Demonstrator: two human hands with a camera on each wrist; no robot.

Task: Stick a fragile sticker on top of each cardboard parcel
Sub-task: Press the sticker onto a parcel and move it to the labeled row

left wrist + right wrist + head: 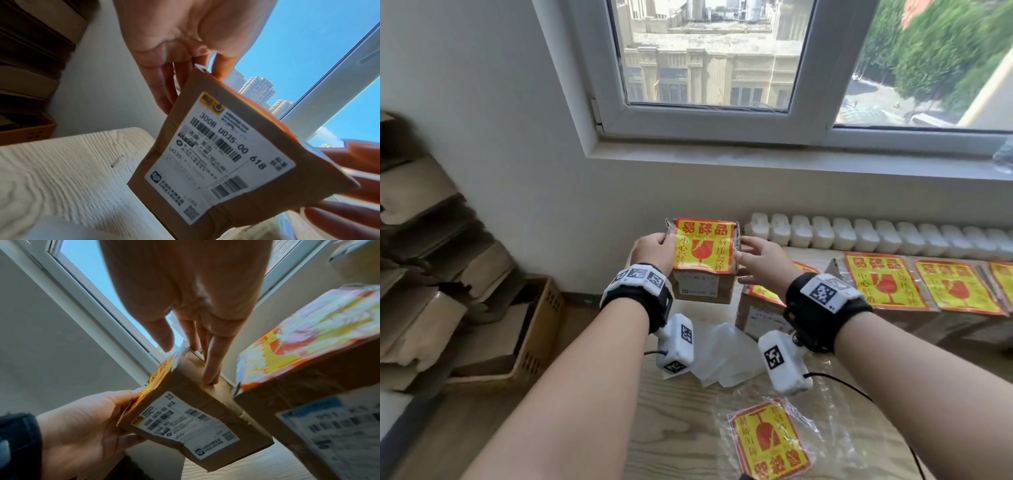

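Note:
A small cardboard parcel (703,286) with a white shipping label is held between both hands above the far left end of the wooden table (671,411). A yellow and red fragile sticker (703,245) covers its top. My left hand (654,251) grips the parcel's left side, thumb at the sticker's edge. My right hand (763,260) presses straight fingers against the right side. The left wrist view shows the parcel (216,162) tilted under the left hand (174,48). In the right wrist view the right hand (195,296) touches the parcel (185,418), with the left hand (82,426) opposite.
A second stickered parcel (763,308) stands just right of the held one, and a row of stickered parcels (887,284) runs further right. A pack of stickers (770,442) and white backing paper (722,353) lie near me. A radiator (876,233) lines the wall. A basket (541,325) of cardboard stands left.

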